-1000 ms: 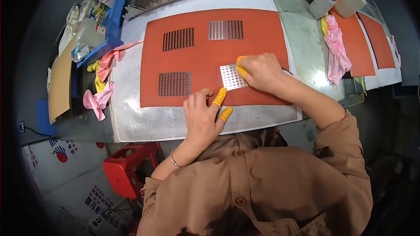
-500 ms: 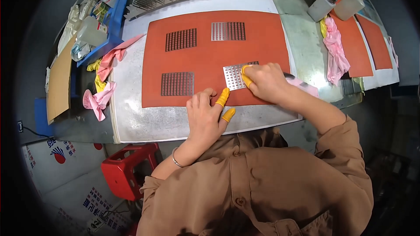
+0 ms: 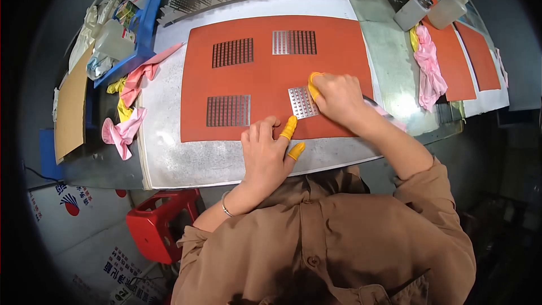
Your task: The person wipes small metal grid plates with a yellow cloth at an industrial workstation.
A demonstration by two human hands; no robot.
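An orange mat point(image 3: 265, 82) lies on a metal bench top and carries three dark slotted grids point(image 3: 232, 52) and one shiny perforated metal plate point(image 3: 302, 102). My right hand point(image 3: 337, 99), with a yellow finger cot, presses on the right edge of that plate. My left hand point(image 3: 266, 149) rests flat at the mat's near edge, just below and left of the plate, with orange finger cots on the thumb and index finger. It holds nothing.
Pink and yellow gloves point(image 3: 131, 101) lie left of the mat, beside a blue tray point(image 3: 148, 22) with bottles. Two white squeeze bottles point(image 3: 433, 8) and a pink cloth point(image 3: 429, 70) sit at the right. A red stool point(image 3: 161, 229) stands below the bench.
My right hand slid the shiny plate slightly down and right on the mat. My left hand stayed at the mat's near edge.
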